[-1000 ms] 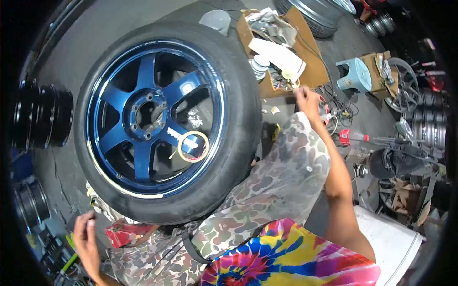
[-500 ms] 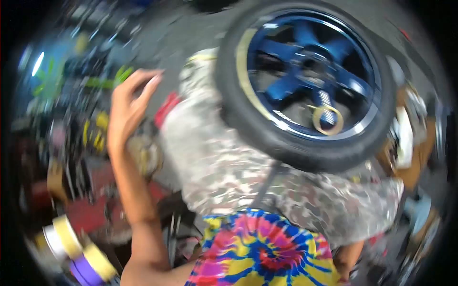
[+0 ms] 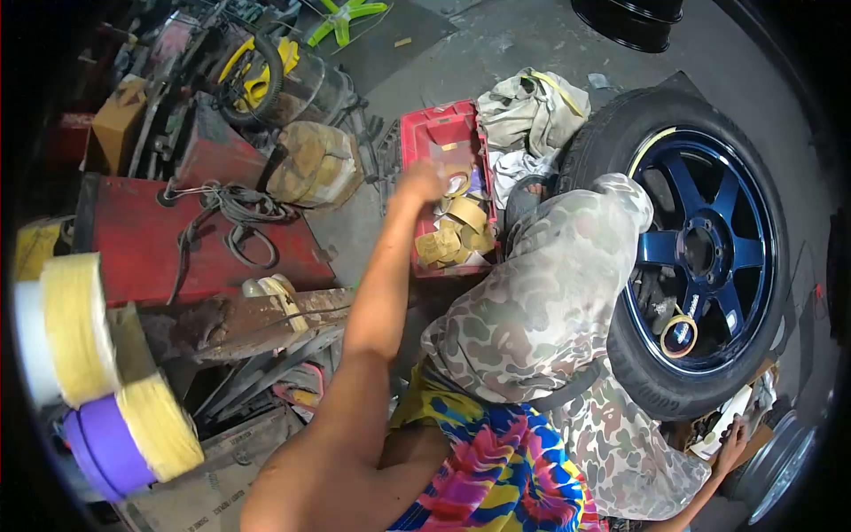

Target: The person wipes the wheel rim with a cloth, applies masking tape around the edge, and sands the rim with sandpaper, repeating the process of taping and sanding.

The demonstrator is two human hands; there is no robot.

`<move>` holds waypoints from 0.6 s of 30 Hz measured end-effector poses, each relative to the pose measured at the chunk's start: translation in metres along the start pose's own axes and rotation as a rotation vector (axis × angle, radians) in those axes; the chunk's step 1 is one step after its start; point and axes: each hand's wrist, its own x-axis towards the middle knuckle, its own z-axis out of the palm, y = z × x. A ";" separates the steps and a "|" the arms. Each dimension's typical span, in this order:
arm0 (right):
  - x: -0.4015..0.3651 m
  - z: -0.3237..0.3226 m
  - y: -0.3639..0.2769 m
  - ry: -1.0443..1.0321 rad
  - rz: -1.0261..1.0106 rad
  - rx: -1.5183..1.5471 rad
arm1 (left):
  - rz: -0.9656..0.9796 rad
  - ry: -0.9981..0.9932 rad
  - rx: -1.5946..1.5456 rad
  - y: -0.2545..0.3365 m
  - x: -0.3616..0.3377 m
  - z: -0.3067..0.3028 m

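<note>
My left hand [image 3: 420, 183] reaches over the red plastic crate [image 3: 436, 117] on the floor, its fingers smeared by motion. Inside the crate are tan tape rolls [image 3: 467, 213] and several round tan discs [image 3: 441, 244]. Low on the right, my right hand [image 3: 732, 443] is at a cardboard box [image 3: 756, 446] with papers, its fingers small and partly hidden. Beside my leg in camouflage trousers is a tyre [image 3: 620, 355] on a blue spoked wheel rim [image 3: 660, 248]. A small tape roll [image 3: 678, 337] rests on the rim's lower spokes.
Crumpled pale cloth [image 3: 532, 111] lies behind the crate. To the left are a red metal box [image 3: 133, 235] with a coiled cable [image 3: 239, 208], and a brown wrapped bundle [image 3: 315, 164]. Yellow and purple tape rolls [image 3: 106, 448] stand near left. Another silver rim [image 3: 784, 474] is at lower right.
My view has swung left, so the wheel appears further right and the crate shows. My left hand has gone from raised in the air to over the crate. My right hand has come into view.
</note>
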 end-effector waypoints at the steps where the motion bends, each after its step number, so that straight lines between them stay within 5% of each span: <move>1: -0.001 0.000 -0.021 -0.016 -0.003 0.001 | -0.018 -0.117 0.001 0.004 -0.003 0.023; 7: -0.022 0.006 -0.128 -0.013 -0.182 -0.026 | 0.015 0.099 -0.017 -0.007 -0.005 0.150; 13: -0.021 0.026 -0.181 -0.071 -0.207 -0.137 | -0.045 0.181 -0.185 -0.014 0.022 0.109; 18: -0.019 0.065 -0.193 -0.235 -0.145 -0.115 | -0.341 0.047 -0.172 -0.006 0.001 0.055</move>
